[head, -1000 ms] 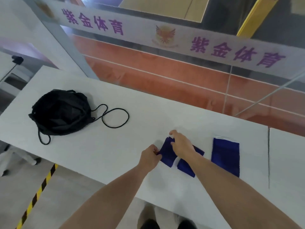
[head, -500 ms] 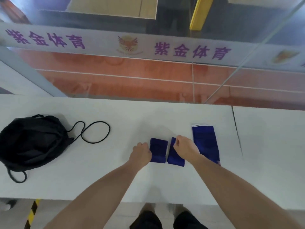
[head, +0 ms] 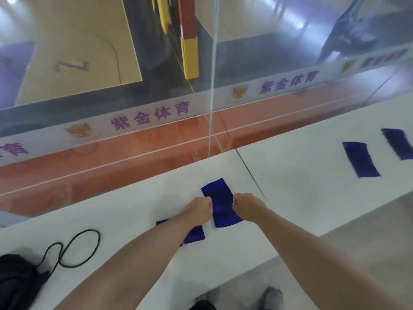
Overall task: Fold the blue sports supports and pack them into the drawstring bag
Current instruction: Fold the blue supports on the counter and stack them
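The left hand and right hand are curled closed, each pinching one long edge of a flat blue sports support that lies between them on the white table. Just below the left fingers, partly under the left forearm, sits a smaller folded blue support. Well away to the right of the right fingers lie two more blue supports, apart from each other. Far to the lower left of the left fingers, the black drawstring bag rests with its looped cord spread on the table.
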Demonstrator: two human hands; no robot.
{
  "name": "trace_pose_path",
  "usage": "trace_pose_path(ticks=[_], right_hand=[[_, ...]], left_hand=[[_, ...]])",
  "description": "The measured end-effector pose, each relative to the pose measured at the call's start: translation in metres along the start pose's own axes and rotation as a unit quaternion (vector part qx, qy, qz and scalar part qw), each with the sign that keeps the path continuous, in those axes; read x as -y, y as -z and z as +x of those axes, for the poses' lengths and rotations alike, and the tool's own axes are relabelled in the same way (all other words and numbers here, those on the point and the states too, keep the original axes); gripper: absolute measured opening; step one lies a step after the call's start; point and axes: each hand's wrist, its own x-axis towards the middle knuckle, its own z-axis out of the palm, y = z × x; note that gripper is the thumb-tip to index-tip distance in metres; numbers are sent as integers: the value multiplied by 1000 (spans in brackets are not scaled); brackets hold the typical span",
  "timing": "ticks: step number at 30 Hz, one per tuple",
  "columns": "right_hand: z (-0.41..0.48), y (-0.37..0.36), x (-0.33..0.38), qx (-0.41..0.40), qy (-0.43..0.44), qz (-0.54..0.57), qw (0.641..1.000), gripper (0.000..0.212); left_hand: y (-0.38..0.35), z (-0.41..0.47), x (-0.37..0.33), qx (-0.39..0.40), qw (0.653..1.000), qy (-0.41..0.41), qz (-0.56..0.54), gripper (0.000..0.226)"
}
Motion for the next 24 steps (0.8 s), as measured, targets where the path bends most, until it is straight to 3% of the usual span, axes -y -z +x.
trace_pose_path(ticks=[17,24], right_hand=[[-116,112,-426,-101,-137,121,978,28],[-116,148,-565,-131,-202,191,952,25]], left_hand=[[-104,103,-449,25,973,-159,166,26],[-139,166,-588,22,954,-202,219,24]])
